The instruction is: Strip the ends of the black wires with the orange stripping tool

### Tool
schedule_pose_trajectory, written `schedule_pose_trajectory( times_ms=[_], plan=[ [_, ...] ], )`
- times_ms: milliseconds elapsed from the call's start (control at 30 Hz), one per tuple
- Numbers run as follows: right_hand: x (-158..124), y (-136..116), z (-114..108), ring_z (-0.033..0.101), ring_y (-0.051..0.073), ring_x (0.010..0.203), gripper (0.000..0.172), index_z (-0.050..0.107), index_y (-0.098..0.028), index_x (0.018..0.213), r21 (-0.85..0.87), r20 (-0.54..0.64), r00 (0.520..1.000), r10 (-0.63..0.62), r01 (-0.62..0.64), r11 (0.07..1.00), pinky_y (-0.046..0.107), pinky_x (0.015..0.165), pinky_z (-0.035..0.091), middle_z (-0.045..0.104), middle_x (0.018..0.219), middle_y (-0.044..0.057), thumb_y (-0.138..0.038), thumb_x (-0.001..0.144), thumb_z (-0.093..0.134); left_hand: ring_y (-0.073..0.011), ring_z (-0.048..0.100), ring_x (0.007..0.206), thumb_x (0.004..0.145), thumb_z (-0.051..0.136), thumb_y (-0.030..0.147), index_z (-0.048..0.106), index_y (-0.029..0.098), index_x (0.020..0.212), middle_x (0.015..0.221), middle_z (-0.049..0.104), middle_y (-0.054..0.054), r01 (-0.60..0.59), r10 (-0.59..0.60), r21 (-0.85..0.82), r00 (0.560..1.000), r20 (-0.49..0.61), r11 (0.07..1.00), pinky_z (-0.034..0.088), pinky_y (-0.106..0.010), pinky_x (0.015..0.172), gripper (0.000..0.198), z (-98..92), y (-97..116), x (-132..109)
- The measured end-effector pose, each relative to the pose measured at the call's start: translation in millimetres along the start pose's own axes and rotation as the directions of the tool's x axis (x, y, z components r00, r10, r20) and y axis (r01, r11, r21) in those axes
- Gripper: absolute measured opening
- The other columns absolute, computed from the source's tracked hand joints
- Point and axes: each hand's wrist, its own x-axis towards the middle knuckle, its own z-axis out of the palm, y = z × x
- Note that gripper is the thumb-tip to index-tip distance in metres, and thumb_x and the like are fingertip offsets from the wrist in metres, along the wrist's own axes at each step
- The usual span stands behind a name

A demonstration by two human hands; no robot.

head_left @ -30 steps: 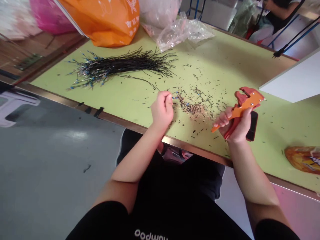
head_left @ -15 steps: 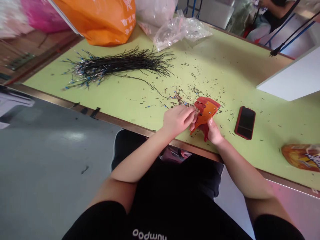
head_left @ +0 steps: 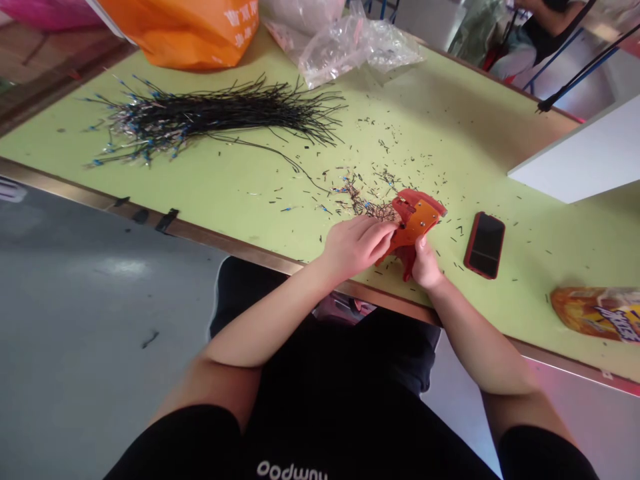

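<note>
An orange and red wire stripper (head_left: 419,219) is gripped in my right hand (head_left: 427,262), its head pointing away from me over the table. My left hand (head_left: 356,245) is closed in a pinch beside the tool's jaws; whatever lies between its fingertips is too hidden to make out. Just beyond that hand lies a small heap of cut black wire bits (head_left: 373,208) with a few blue pieces. A thick bundle of black wires (head_left: 235,112), with blue and metal ends at its left, lies further back. One or two wires trail from it towards the heap.
A phone (head_left: 485,245) lies right of my hands, with a bottle of amber drink (head_left: 595,313) beyond it. At the back are an orange bag (head_left: 195,33) and clear plastic bags (head_left: 350,47). A white panel (head_left: 580,153) stands at right. Another person (head_left: 550,27) sits behind.
The whole view has shifted a little. My left fingers are now closer against the stripper's jaws, and the tool has turned slightly. My right hand keeps its hold.
</note>
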Motion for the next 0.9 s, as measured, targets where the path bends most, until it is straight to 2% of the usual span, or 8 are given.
schedule_pose_trajectory(
  times_ms=[100,167,333,500,600,733,900],
  plan=[
    [-1,-2,3,0.075,0.038,0.114,0.070,0.068,-0.032,0.113,0.005,-0.148,0.983,-0.109,0.111,0.994,0.054,0.083,0.068,0.079,0.102,0.009,-0.093,0.079,0.067,-0.0132,0.071,0.071,0.105,0.059,0.018,0.065,0.024,0.113,0.085,0.079,0.001,0.002,-0.002,-0.003,0.997,0.076,1.000,0.049,-0.028,0.065,0.012,-1.2,1,-2],
    [0,-2,5,0.076,0.038,0.109,0.067,0.068,-0.031,0.108,0.007,-0.175,0.978,-0.117,0.120,0.993,0.053,0.082,0.068,0.078,0.098,0.009,-0.092,0.079,0.068,-0.0135,0.071,0.071,0.105,0.059,0.018,0.066,0.024,0.113,0.087,0.079,0.000,-0.006,0.007,-0.005,0.994,0.113,1.000,0.049,-0.028,0.064,0.012,-1.5,1,-2],
    [-1,1,6,0.075,0.039,0.109,0.069,0.067,-0.031,0.105,0.035,-0.213,0.970,-0.116,0.126,0.991,0.054,0.079,0.068,0.076,0.093,0.009,-0.093,0.077,0.067,-0.0138,0.071,0.071,0.105,0.060,0.016,0.064,0.022,0.118,0.086,0.079,0.000,-0.022,0.024,-0.034,0.998,0.061,0.999,0.048,-0.027,0.063,0.015,-1.6,2,-1],
    [-2,7,1,0.075,0.040,0.111,0.074,0.066,-0.032,0.107,-0.006,-0.201,0.974,-0.101,0.102,0.995,0.055,0.080,0.068,0.076,0.097,0.010,-0.099,0.077,0.058,-0.0129,0.072,0.070,0.105,0.061,0.014,0.063,0.022,0.117,0.086,0.080,0.000,-0.031,0.032,-0.035,0.999,0.010,0.999,0.051,-0.026,0.065,0.014,-3.6,4,2],
    [-2,0,3,0.075,0.040,0.113,0.077,0.066,-0.032,0.105,0.014,-0.163,0.983,-0.086,0.090,0.996,0.054,0.078,0.068,0.076,0.099,0.011,-0.102,0.077,0.051,-0.0123,0.074,0.072,0.106,0.059,0.014,0.062,0.022,0.118,0.087,0.081,0.001,-0.034,0.034,-0.054,0.999,-0.011,0.998,0.055,-0.025,0.068,0.015,-5.5,4,3],
    [-2,-13,8,0.075,0.040,0.114,0.084,0.065,-0.031,0.101,0.066,-0.077,0.996,-0.035,0.040,0.997,0.054,0.077,0.069,0.075,0.095,0.011,-0.107,0.075,0.042,-0.0118,0.075,0.073,0.106,0.054,0.012,0.063,0.023,0.119,0.087,0.081,0.001,-0.003,0.005,-0.099,1.000,0.016,0.995,0.056,-0.025,0.070,0.019,-7.2,4,2],
    [-1,-4,6,0.075,0.041,0.114,0.078,0.066,-0.033,0.109,0.036,-0.145,0.986,-0.076,0.082,0.996,0.055,0.076,0.070,0.076,0.098,0.011,-0.102,0.079,0.048,-0.0131,0.075,0.074,0.107,0.057,0.015,0.063,0.023,0.120,0.088,0.081,0.000,0.006,-0.004,-0.066,1.000,0.023,0.998,0.056,-0.026,0.068,0.017,-8.1,4,2]
  ],
)
